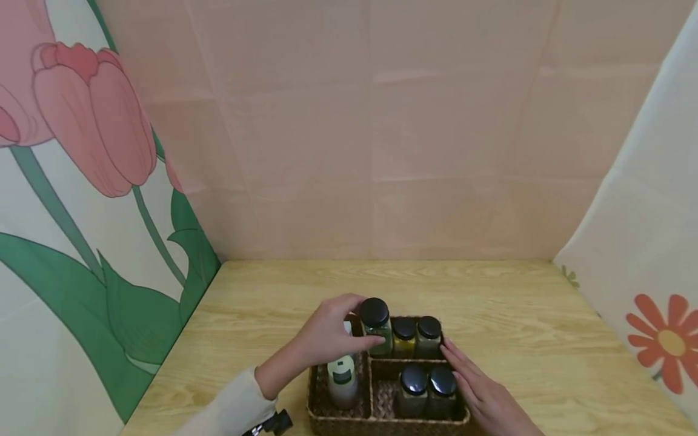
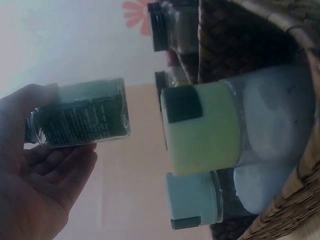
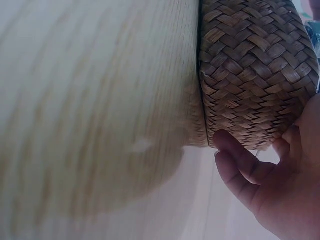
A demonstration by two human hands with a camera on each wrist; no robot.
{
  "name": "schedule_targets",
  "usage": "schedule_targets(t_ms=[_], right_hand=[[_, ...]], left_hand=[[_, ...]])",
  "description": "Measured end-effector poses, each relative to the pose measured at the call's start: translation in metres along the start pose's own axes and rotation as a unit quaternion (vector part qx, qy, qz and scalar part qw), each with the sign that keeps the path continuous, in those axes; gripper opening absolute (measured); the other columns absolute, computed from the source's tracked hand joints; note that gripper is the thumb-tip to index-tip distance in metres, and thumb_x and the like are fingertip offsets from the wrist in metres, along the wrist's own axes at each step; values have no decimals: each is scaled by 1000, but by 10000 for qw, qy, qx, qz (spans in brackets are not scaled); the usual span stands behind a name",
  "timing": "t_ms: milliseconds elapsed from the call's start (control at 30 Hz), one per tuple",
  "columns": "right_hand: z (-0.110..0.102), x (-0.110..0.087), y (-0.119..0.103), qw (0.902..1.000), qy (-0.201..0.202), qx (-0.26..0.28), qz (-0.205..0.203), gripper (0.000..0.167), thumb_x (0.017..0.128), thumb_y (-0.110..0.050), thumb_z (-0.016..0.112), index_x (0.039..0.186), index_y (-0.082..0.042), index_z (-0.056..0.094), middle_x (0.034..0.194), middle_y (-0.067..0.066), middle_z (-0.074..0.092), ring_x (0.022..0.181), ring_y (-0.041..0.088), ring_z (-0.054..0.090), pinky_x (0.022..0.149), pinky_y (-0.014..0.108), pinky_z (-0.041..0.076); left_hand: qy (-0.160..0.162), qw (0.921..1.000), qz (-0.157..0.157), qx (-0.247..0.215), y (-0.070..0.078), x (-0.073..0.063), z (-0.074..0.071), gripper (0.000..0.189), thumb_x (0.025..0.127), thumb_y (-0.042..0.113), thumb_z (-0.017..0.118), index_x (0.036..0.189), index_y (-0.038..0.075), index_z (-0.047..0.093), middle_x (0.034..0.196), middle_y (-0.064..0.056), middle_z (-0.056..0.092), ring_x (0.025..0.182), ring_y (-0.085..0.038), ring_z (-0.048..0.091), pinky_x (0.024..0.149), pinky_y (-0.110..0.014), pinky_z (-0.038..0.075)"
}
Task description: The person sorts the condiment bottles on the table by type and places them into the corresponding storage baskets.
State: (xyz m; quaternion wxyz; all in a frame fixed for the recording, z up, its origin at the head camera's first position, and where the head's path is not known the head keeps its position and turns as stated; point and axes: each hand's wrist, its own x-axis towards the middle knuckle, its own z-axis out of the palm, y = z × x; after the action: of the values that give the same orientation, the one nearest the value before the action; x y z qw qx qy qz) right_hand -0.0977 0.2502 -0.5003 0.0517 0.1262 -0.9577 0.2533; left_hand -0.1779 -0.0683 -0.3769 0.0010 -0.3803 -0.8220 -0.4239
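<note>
My left hand [image 1: 327, 332] grips a glass spice jar [image 2: 82, 115] with a black lid and dark green contents, thumb on one side and fingers on the other. In the left wrist view, that jar is held clear of the other containers, above the woven basket [image 1: 392, 426]. Against the basket's right side lies my right hand [image 1: 482, 390], its fingers extended along the woven wall [image 3: 255, 70]. Inside the back compartment stand a jar with yellow contents [image 1: 404, 339] and another black-lidded jar [image 1: 429, 337]. Two dark-lidded jars [image 1: 414, 387] stand together in the front right compartment.
The basket's left compartment holds a pale green-lidded bottle [image 1: 342, 384] and, behind it, a light blue-green-lidded container [image 2: 192, 200]. A wood-grain table [image 1: 518, 315] lies underneath. A pink cloth [image 1: 371, 151] hangs behind, with flower-printed cloths at both sides.
</note>
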Motion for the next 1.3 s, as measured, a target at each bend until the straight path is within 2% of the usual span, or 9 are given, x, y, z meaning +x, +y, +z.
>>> schedule_targets(t_ms=[200, 367, 533, 633, 833, 933, 1167, 1300], right_hand=[[1, 0, -2, 9999, -96, 22, 68, 47, 111, -32, 38, 158, -24, 38, 164, -2, 33, 141, 19, 37, 105, 47, 51], [2, 1, -2, 10000, -14, -14, 32, 47, 111, -31, 39, 157, -23, 40, 163, -2, 35, 141, 19, 38, 105, 47, 51], [2, 2, -1, 10000, 84, -40, -11, 46, 111, -30, 40, 156, -22, 42, 162, -2, 36, 140, 19, 38, 105, 47, 51], [2, 1, -1, 10000, 84, -24, -20, 46, 111, -30, 40, 156, -22, 42, 162, -2, 36, 140, 19, 38, 106, 48, 50], [1, 1, -2, 10000, 68, -48, 0, 46, 111, -30, 40, 157, -22, 41, 162, -2, 36, 140, 20, 39, 106, 48, 49], [0, 2, -1, 10000, 14, -22, 44, 47, 111, -31, 39, 157, -23, 40, 163, -3, 35, 141, 19, 39, 106, 49, 49], [-2, 4, 0, 9999, -98, -31, 112, 47, 111, -32, 38, 158, -23, 39, 164, -3, 34, 143, 18, 37, 109, 50, 47], [-3, 5, 0, 9998, -122, -46, 139, 47, 111, -33, 37, 158, -23, 39, 164, -3, 33, 143, 19, 37, 108, 51, 47]], left_hand=[[-89, 9999, -47, -66, 3, -8, 8, 41, 87, 37, 81, 123, 24, 66, 111, 12, 68, 97, 0, 65, 86, -22, 58], [-301, 9990, -162, 297, 7, -11, 12, 45, 88, 41, 79, 125, 21, 66, 112, 10, 68, 96, -1, 64, 82, -21, 57], [-579, 9956, -467, 563, 7, -13, 17, 57, 87, 48, 77, 133, 16, 63, 119, 9, 68, 98, -2, 65, 83, -23, 57], [-678, 9952, -509, 482, 7, -15, 19, 57, 88, 47, 77, 133, 15, 63, 114, 10, 68, 87, 0, 65, 77, -19, 56], [-801, 9935, -447, 670, 7, -16, 24, 62, 88, 46, 78, 135, 10, 61, 110, 9, 68, 71, 6, 59, 69, -13, 53], [-867, 9929, -433, 684, 6, -15, 28, 58, 87, 45, 78, 133, 12, 63, 106, 12, 68, 69, 7, 57, 67, -12, 51], [-956, 9916, -434, 754, 3, -15, 34, 52, 85, 46, 80, 126, 18, 65, 110, 17, 66, 91, 7, 60, 76, -15, 54], [-1033, 9900, -402, 871, 0, -15, 37, 50, 86, 47, 79, 126, 21, 65, 111, 18, 65, 94, 8, 60, 78, -15, 54]])
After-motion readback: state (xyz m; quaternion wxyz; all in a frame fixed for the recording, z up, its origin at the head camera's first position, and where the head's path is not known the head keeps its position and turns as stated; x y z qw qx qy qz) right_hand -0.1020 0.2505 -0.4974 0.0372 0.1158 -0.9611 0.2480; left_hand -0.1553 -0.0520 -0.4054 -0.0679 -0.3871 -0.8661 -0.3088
